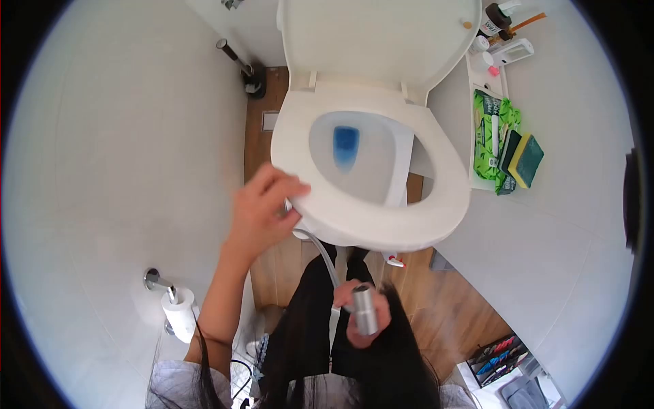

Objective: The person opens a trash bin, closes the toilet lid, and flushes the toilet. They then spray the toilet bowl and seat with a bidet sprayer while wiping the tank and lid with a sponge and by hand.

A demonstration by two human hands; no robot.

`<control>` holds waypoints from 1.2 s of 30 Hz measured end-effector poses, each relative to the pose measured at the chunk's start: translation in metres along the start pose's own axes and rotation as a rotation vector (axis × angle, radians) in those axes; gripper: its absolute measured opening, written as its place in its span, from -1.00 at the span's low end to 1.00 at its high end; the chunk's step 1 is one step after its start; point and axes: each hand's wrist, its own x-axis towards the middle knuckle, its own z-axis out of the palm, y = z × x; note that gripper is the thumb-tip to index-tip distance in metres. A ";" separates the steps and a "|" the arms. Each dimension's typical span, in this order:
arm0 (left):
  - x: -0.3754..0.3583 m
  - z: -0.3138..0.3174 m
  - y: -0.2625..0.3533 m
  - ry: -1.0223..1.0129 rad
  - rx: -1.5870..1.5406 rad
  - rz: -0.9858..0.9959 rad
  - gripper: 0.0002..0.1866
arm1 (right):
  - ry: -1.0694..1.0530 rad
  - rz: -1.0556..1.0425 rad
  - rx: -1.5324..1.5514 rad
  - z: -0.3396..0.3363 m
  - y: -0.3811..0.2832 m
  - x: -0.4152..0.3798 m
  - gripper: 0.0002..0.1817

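Observation:
My left hand (264, 208) grips the left front edge of the white toilet seat (381, 221), thumb below the edge and fingers on top. The seat looks tilted up off the bowl, and blue water (346, 142) shows through its opening. Behind it the lid (381, 41) stands raised. My right hand (364, 317) is closed around a silver cylindrical sprayer head (364, 310), low in front of my legs. A grey hose (320, 249) runs from near the left side of the toilet down to the sprayer.
A toilet brush (253, 80) stands back left. On the left wall hangs a paper roll (180, 315). The right ledge holds green wipes (487, 133), a yellow-green sponge (526, 161) and several bottles (492, 26). A white-and-red bottle (394, 260) is under the seat's front.

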 end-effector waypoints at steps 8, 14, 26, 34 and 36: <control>-0.114 0.061 -0.040 -0.470 0.328 0.019 -0.67 | -0.050 0.390 -0.008 -0.004 0.025 -0.062 -0.51; -0.165 0.133 -0.104 -0.649 0.551 0.064 -0.67 | 0.241 0.612 0.031 -0.035 0.062 -0.048 -0.39; -0.122 0.147 -0.127 -0.686 0.817 -0.293 -0.30 | 0.205 0.691 -0.181 -0.100 0.088 -0.026 -0.69; -0.166 0.210 -0.084 -0.815 0.957 -0.365 -0.19 | 0.274 0.704 -0.109 -0.120 0.077 -0.047 -0.63; -0.187 0.230 -0.056 -0.843 0.814 -0.398 -0.26 | 0.287 0.700 -0.095 -0.123 0.078 -0.045 -0.62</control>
